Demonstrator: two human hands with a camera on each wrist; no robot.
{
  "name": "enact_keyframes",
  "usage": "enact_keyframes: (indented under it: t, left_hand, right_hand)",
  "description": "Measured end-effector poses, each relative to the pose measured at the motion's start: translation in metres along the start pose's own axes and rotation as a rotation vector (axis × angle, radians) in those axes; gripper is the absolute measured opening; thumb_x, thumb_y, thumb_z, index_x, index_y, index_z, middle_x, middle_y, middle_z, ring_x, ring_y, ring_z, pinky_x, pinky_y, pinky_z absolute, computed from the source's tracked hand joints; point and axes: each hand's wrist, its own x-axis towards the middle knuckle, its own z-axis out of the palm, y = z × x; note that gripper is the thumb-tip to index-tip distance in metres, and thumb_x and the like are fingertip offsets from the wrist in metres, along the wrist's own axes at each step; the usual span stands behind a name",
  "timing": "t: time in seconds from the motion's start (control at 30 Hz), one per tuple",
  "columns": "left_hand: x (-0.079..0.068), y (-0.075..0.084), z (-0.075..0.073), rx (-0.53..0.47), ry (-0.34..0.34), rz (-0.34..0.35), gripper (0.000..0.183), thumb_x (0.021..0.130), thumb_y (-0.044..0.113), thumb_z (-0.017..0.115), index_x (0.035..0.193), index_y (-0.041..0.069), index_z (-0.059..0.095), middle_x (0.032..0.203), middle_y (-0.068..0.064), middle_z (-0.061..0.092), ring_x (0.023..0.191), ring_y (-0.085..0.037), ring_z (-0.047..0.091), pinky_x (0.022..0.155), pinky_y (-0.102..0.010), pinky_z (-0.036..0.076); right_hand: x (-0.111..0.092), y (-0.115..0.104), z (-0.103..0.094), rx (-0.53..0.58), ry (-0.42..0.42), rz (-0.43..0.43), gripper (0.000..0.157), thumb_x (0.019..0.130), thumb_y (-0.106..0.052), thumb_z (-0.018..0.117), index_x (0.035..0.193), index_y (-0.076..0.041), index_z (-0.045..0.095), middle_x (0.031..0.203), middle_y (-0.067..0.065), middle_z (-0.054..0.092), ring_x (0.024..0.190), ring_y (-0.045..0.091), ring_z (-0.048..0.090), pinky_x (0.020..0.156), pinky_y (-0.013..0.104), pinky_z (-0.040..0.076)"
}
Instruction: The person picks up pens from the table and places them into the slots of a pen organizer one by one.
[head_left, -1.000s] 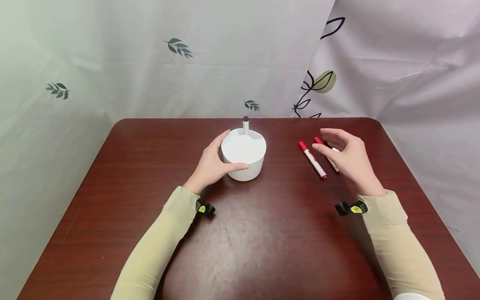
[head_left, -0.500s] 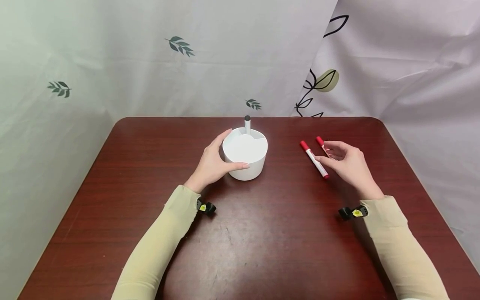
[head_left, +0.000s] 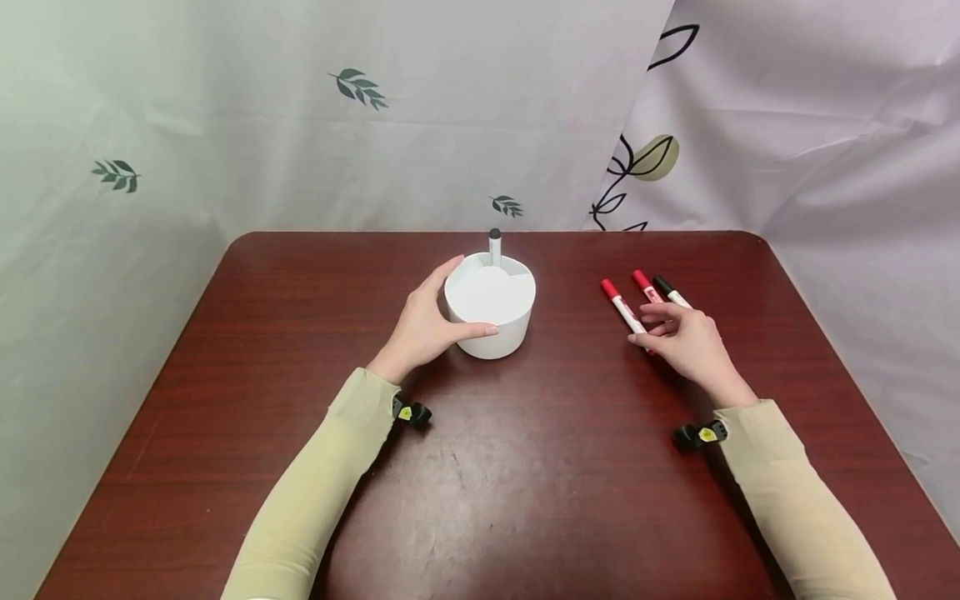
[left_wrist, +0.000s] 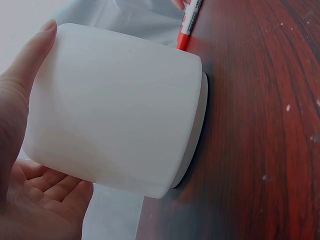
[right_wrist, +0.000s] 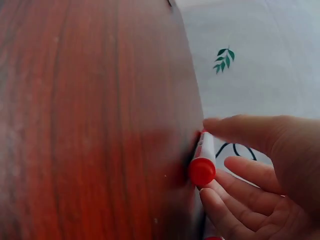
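My left hand (head_left: 423,329) holds a white round divided container (head_left: 501,340) from its left side, thumb across the near wall and fingers behind. A black-capped white marker (head_left: 495,250) stands upright at the container's back. My right hand (head_left: 686,337) is low over the near red marker (head_left: 622,308), which lies on the table. In the right wrist view, the thumb and fingertips are on opposite sides of this red marker (right_wrist: 202,170), right at its barrel, with space between the index finger and it. Beside it lie a second red marker (head_left: 644,284) and a black-capped marker (head_left: 672,292).
The dark reddish wooden table (head_left: 525,500) spreads under both arms. A light cloth backdrop (head_left: 427,158) with leaf prints hangs behind the far edge and along the sides.
My right hand has come down and nearer to me, over the near red marker, with thumb and fingers closer together. The black-capped marker now shows. My left hand stays on the container.
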Motion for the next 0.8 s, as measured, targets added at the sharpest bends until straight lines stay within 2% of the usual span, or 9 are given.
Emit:
enact_keyframes:
  t: [0.13,0.33,0.6,0.8]
  left_hand:
    - [0.0004,0.0001,-0.0004,0.002,0.001,0.002,0.111,0.052,0.063,0.082,0.144,0.024,0.035,0.135,0.016,0.042,0.122,-0.003,0.038,0.097,-0.038,0.034]
    - [0.0001,0.0009,-0.0008,0.006,-0.002,-0.013,0.110,0.051,0.064,0.081,0.144,0.030,0.034,0.134,0.017,0.042,0.121,-0.003,0.038,0.097,-0.038,0.035]
    - [-0.0003,0.0008,-0.0007,0.001,0.004,-0.021,0.109,0.051,0.064,0.081,0.143,0.031,0.034,0.133,0.018,0.043,0.120,-0.002,0.039,0.096,-0.037,0.035]
    - [0.0004,0.0001,-0.0005,-0.014,-0.002,-0.006,0.108,0.052,0.062,0.082,0.144,0.028,0.035,0.130,0.016,0.046,0.116,-0.003,0.043,0.094,-0.036,0.038]
  right_hand:
    - [-0.0003,0.0011,0.0017,-0.032,-0.003,-0.020,0.043,0.073,-0.017,0.082,0.111,-0.007,0.067,0.085,0.007,0.069,0.070,0.019,0.064,0.053,0.019,0.044]
    - [-0.0004,-0.0005,0.0013,-0.048,-0.013,-0.030,0.038,0.074,-0.015,0.081,0.109,-0.006,0.068,0.080,0.008,0.068,0.067,0.020,0.064,0.051,0.018,0.043]
    - [0.0013,-0.0014,0.0027,-0.063,0.000,-0.034,0.036,0.075,-0.011,0.079,0.108,-0.005,0.068,0.080,0.008,0.068,0.067,0.020,0.064,0.051,0.019,0.045]
    - [0.0011,-0.0013,0.0031,-0.074,0.032,-0.039,0.031,0.077,-0.010,0.076,0.106,-0.006,0.069,0.083,0.008,0.068,0.068,0.018,0.063,0.056,0.018,0.044]
